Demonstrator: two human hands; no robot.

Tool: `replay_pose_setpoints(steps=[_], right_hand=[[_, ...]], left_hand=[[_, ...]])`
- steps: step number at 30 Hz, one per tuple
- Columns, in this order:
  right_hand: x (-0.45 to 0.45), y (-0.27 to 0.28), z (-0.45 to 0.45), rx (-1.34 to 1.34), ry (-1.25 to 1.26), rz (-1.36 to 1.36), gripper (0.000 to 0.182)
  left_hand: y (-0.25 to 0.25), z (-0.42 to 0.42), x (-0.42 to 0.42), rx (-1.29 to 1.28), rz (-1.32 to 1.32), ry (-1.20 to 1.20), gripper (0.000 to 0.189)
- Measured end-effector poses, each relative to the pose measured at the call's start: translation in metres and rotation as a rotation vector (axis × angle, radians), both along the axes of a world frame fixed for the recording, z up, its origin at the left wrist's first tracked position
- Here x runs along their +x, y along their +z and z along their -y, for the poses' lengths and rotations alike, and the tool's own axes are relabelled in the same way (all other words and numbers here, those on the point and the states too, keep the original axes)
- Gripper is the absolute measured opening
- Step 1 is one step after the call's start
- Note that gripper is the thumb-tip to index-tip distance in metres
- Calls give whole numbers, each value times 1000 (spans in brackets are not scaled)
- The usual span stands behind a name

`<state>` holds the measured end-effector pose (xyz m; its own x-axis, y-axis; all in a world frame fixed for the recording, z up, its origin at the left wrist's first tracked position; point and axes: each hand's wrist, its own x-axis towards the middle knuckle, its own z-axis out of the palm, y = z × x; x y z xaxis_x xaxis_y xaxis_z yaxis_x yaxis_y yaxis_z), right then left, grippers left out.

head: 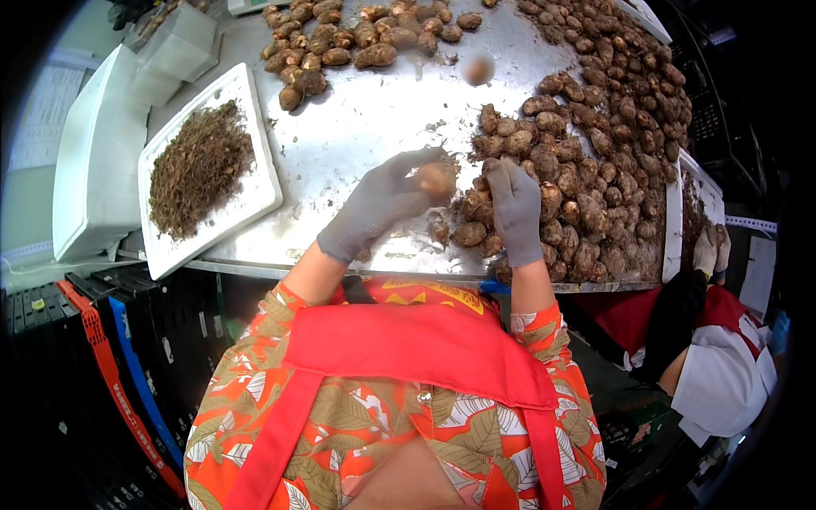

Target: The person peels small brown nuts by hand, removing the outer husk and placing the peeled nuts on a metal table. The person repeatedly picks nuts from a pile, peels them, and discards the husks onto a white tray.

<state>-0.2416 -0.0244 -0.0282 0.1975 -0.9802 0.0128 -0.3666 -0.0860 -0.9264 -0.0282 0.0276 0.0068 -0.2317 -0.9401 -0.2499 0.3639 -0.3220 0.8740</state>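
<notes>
My left hand, in a grey knit glove, holds a brown taro corm with fibrous roots showing at its far side. Beside it, my right hand, gloved the same, has its fingers curled together over the near edge of a large heap of taro corms. Whether anything is pinched in those fingers is hidden. The two hands are apart, just above the metal tabletop. Loose corms lie between my right hand and the table's front edge.
Another group of corms lies at the far side. On the left, a white foam lid holds a mound of root trimmings, near a white foam box. A co-worker's gloved hand is at a foam tray on the right.
</notes>
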Motion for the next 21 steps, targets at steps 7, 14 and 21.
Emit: replay_pose_setpoints(steps=[7,14,21], right_hand=[[32,36,-24,27,61,236,20],[25,14,4,-342,-60,-2,22],[4,2,-5,-2,-10,115,27]], left_hand=[[5,1,-6,-56,250,26,71],[-8,-2,-2,-71,124,42,69],[-29,-1,5,-22,-278,55,52]])
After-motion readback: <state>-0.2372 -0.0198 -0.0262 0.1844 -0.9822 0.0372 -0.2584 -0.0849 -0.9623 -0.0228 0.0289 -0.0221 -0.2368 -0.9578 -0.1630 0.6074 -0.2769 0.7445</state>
